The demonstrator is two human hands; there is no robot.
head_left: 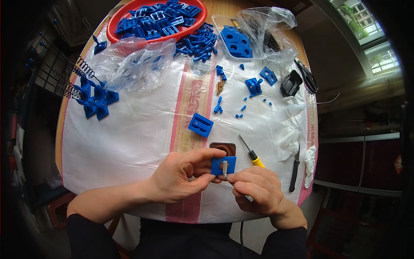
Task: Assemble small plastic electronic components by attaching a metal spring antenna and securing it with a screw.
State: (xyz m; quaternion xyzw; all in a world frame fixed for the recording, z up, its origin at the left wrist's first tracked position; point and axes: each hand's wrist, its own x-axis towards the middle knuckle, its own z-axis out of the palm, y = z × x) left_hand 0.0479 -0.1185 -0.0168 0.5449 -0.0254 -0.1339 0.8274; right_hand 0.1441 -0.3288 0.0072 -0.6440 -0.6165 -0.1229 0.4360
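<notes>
Probably light and stiff, the blue plate [224, 165] suits edge pinching; left hand [181, 175] pinches it, right hand [254, 190] grips a pin [225, 169].

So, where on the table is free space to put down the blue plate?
Free: the white cloth left of the loose blue block, between the left hand and the spring parts. Crowded: around the red bowl, the clear bags, and the right side by the screwdriver.

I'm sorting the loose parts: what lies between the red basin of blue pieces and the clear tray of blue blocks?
In the head view, a heap of small blue pins lies between the red basin and the clear tray.
</notes>
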